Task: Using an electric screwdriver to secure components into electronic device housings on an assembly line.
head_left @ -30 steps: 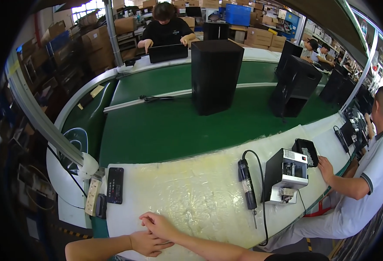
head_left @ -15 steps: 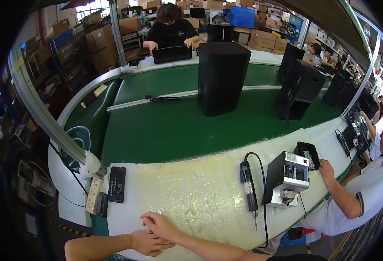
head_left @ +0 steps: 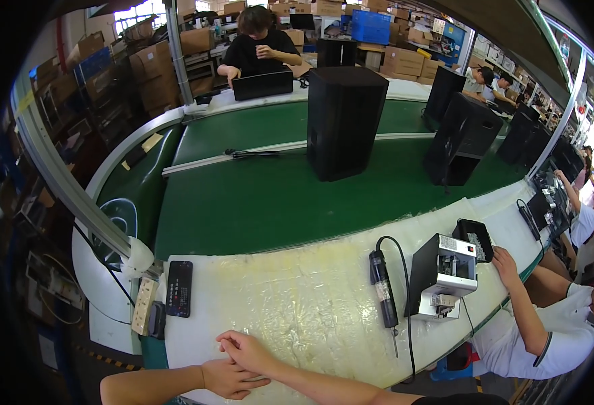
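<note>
My left hand [head_left: 229, 379] and my right hand [head_left: 248, 352] lie crossed at the near edge of the worktop. The right one rests over the left, its fingers loosely bent and a little apart. Below it, the left hand's fingers stretch out to the right; part of that hand is covered. Neither holds a tool or part. Lying to the right is a black electric screwdriver [head_left: 383, 287] with a cable and a long bit. Beside it stands a black and silver screw feeder machine [head_left: 443, 277]. A dark phone-shaped object [head_left: 179, 289] lies to the left.
A power strip [head_left: 144, 307] sits at the left edge beside a metal post [head_left: 74, 169]. Beyond the worktop runs a green conveyor [head_left: 243, 209] carrying black speaker cabinets [head_left: 344, 125]. A co-worker's hand [head_left: 506, 266] touches a black screw tray [head_left: 474, 239] at right. Another person [head_left: 260, 50] works opposite.
My hands stay crossed in the same place. The person opposite has lifted one hand off the black box. At right, the co-worker's head and body have shifted lower, the hand staying by the tray.
</note>
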A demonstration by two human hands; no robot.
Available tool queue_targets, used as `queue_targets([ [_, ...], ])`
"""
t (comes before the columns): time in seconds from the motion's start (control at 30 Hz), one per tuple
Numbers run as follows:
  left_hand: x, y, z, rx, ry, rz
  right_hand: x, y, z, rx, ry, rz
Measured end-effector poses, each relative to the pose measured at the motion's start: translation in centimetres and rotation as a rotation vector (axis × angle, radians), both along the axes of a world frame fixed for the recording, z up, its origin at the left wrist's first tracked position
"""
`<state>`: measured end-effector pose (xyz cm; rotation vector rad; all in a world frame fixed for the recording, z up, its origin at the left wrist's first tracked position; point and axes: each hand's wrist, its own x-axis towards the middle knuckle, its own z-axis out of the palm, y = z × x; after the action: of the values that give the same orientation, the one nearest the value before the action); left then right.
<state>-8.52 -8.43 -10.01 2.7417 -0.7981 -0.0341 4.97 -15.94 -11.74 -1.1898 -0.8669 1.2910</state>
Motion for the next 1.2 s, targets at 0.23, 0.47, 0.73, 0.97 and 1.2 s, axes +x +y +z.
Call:
queue_targets([
  [0.23, 0.1, 0.0, 0.1, -0.013, 0.032, -0.009, 0.0, 0.0, -0.2, 0.006, -0.003, 0.001],
  [0.47, -0.1, 0.1, -0.5, 0.008, 0.007, -0.007, 0.0, 0.0, 0.0, -0.022, 0.005, 0.024],
  [0.73, -0.4, 0.0, -0.4, 0.026, -0.003, 0.006, -0.2, 0.0, -0.3, 0.015, 0.005, -0.007],
  [0.97, -0.5, -0.1, -0.5, 0.004, 0.005, 0.004, -0.1, -0.2, 0.1, 0.009, -0.019, -0.010],
  [1.2, -0.1, 0.0, -0.2, 0.021, 0.023, 0.014, 0.0, -0.2, 0.4, -0.034, 0.026, 0.002],
])
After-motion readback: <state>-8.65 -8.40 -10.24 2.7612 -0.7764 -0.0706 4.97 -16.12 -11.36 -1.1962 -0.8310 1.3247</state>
